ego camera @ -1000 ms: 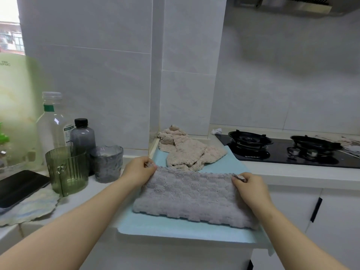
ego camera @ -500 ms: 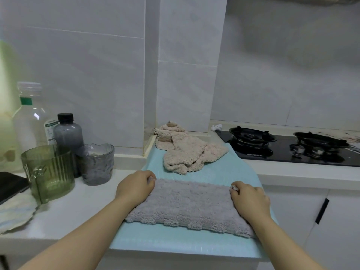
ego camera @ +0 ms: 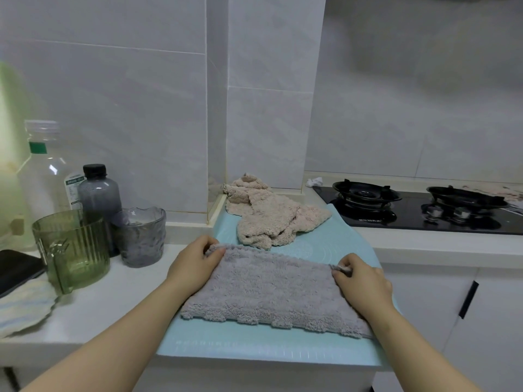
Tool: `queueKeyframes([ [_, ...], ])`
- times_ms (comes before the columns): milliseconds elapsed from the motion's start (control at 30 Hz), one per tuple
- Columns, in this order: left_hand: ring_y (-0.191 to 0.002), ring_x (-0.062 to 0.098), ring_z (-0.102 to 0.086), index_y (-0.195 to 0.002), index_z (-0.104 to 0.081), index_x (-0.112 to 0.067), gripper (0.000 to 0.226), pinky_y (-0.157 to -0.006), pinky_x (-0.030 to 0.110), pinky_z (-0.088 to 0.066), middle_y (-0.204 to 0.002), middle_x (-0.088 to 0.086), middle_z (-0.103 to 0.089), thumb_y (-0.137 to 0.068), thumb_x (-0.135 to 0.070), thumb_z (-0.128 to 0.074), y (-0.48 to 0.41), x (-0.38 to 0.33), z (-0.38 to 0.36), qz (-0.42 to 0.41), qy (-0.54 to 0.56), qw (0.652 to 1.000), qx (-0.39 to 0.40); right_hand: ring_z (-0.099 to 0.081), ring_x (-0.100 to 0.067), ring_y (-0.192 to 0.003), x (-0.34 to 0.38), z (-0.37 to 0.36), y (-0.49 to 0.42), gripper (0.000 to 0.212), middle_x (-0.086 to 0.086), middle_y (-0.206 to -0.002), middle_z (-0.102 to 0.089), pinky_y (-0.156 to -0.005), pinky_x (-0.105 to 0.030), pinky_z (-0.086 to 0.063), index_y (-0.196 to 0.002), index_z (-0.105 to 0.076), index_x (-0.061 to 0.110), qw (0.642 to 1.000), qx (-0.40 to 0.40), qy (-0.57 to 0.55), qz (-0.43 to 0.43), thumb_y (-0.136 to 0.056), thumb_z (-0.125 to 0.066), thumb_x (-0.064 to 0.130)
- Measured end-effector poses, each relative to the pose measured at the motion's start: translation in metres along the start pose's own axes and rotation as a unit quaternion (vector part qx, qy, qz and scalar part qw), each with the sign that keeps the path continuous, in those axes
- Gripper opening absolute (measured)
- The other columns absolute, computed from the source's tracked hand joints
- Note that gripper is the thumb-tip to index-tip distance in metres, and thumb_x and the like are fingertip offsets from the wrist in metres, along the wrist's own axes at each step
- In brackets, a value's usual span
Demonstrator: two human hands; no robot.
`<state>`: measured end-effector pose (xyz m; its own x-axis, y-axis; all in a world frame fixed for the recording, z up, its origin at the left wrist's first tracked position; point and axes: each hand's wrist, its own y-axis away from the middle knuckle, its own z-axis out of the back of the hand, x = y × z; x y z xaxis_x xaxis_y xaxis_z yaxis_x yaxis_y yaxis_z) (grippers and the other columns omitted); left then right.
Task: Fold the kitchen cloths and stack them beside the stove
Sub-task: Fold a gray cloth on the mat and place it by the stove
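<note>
The grey cloth [ego camera: 271, 290] lies flat on the light blue mat [ego camera: 325, 244] at the counter's front edge. The left hand [ego camera: 195, 267] pinches its far left corner, fingers curled round the fabric, and the right hand [ego camera: 362, 281] pinches the far right corner the same way. Behind it on the mat, a beige cloth [ego camera: 271, 219] sits crumpled, just beside the black stove [ego camera: 418, 210]. To the left stand a green pitcher [ego camera: 72, 250], a grey cup [ego camera: 141, 236] and a dark bottle [ego camera: 99, 193].

Fluffy matt grey cloth [ego camera: 268, 290] on smooth blue mat [ego camera: 325, 241], probably silicone; glossy black stove [ego camera: 418, 213]; ribbed green glass jug [ego camera: 72, 247].
</note>
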<state>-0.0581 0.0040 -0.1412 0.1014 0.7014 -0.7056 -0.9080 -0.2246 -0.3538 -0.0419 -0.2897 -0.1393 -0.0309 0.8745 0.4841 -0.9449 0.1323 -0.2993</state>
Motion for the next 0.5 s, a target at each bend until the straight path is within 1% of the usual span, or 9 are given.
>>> queueKeyframes([
  [33, -0.077, 0.016, -0.053, -0.089, -0.052, -0.027, 0.005, -0.066, 0.03, -0.038, -0.078, -0.006, -0.056, -0.092, -0.032, -0.054, 0.001, -0.0007, 0.0007, 0.005, 0.041, 0.999, 0.002, -0.047, -0.025, -0.104, 0.0005, 0.0005, 0.0003, 0.006, 0.006, -0.088, -0.061, -0.077, -0.031, -0.031, -0.091, -0.052, 0.029, 1.0, 0.004, -0.014, -0.004, -0.088, -0.051, 0.033],
  [67, -0.068, 0.014, -0.049, -0.091, -0.052, -0.028, 0.003, -0.061, 0.029, -0.036, -0.071, -0.006, -0.052, -0.092, -0.029, -0.055, 0.0022, -0.0018, 0.0013, 0.006, 0.072, 0.997, 0.005, -0.047, -0.025, -0.103, 0.0013, 0.0011, 0.0008, 0.006, 0.006, -0.086, -0.061, -0.076, -0.031, -0.031, -0.087, -0.049, 0.029, 1.0, 0.006, -0.023, -0.008, -0.087, -0.052, 0.034],
  [133, -0.061, 0.011, -0.044, -0.099, -0.053, -0.034, 0.01, -0.056, 0.027, -0.033, -0.066, -0.005, -0.045, -0.092, -0.027, -0.055, 0.0033, -0.002, 0.0018, -0.002, 0.102, 0.995, 0.013, -0.047, -0.027, -0.105, 0.0019, 0.0021, 0.0007, 0.008, 0.004, -0.092, -0.061, -0.079, -0.032, -0.031, -0.088, -0.049, 0.03, 1.0, 0.008, -0.023, -0.017, -0.084, -0.055, 0.035],
  [200, -0.068, 0.012, -0.047, -0.103, -0.054, -0.039, 0.016, -0.061, 0.027, -0.037, -0.072, -0.005, -0.05, -0.092, -0.026, -0.055, 0.0036, -0.0016, 0.003, -0.014, 0.103, 0.994, 0.021, -0.046, -0.028, -0.11, 0.002, 0.0029, 0.0002, 0.017, 0.001, -0.103, -0.061, -0.083, -0.032, -0.033, -0.099, -0.053, 0.033, 0.999, 0.011, -0.009, -0.032, -0.083, -0.056, 0.038],
  [267, -0.076, 0.013, -0.051, -0.093, -0.059, -0.037, 0.011, -0.068, 0.028, -0.039, -0.08, -0.005, -0.059, -0.092, -0.026, -0.055, 0.0027, -0.0011, 0.003, -0.008, 0.105, 0.994, 0.021, -0.045, -0.029, -0.113, 0.0011, 0.0033, -0.0001, 0.026, -0.002, -0.112, -0.06, -0.087, -0.033, -0.033, -0.109, -0.055, 0.035, 0.999, 0.011, 0.004, -0.045, -0.083, -0.055, 0.041],
  [300, -0.074, 0.013, -0.052, -0.087, -0.061, -0.035, 0.01, -0.067, 0.028, -0.039, -0.078, -0.005, -0.059, -0.091, -0.027, -0.056, 0.0025, -0.0012, 0.0026, -0.003, 0.106, 0.994, 0.018, -0.045, -0.029, -0.113, 0.0009, 0.0036, -0.0003, 0.027, -0.002, -0.114, -0.059, -0.087, -0.033, -0.033, -0.11, -0.056, 0.035, 0.999, 0.012, 0.008, -0.047, -0.084, -0.055, 0.041],
  [367, -0.067, 0.013, -0.049, -0.083, -0.062, -0.031, 0.008, -0.062, 0.028, -0.037, -0.071, -0.004, -0.057, -0.09, -0.028, -0.058, 0.0022, -0.0017, 0.0026, 0.01, 0.115, 0.993, 0.018, -0.046, -0.028, -0.111, 0.0004, 0.0032, -0.0012, 0.022, -0.001, -0.112, -0.06, -0.085, -0.033, -0.032, -0.106, -0.057, 0.035, 0.999, 0.015, 0.0, -0.042, -0.085, -0.053, 0.039],
  [467, -0.069, 0.016, -0.052, -0.084, -0.061, -0.022, 0.008, -0.064, 0.029, -0.041, -0.075, 0.002, -0.061, -0.086, -0.028, -0.064, 0.0005, -0.0012, 0.0039, 0.043, 0.171, 0.984, 0.04, -0.048, -0.027, -0.106, -0.001, 0.0035, -0.0006, 0.006, 0.004, -0.099, -0.063, -0.082, -0.033, -0.031, -0.09, -0.058, 0.034, 0.997, 0.001, -0.062, -0.04, -0.087, -0.052, 0.035],
  [500, -0.069, 0.016, -0.052, -0.083, -0.06, -0.019, 0.009, -0.064, 0.029, -0.041, -0.076, 0.003, -0.06, -0.086, -0.026, -0.066, 0.0001, -0.0003, 0.0044, 0.052, 0.187, 0.98, 0.046, -0.05, -0.026, -0.104, -0.0018, 0.0034, -0.0009, 0.006, 0.004, -0.094, -0.063, -0.081, -0.033, -0.032, -0.085, -0.057, 0.033, 0.995, -0.005, -0.085, -0.042, -0.088, -0.052, 0.034],
])
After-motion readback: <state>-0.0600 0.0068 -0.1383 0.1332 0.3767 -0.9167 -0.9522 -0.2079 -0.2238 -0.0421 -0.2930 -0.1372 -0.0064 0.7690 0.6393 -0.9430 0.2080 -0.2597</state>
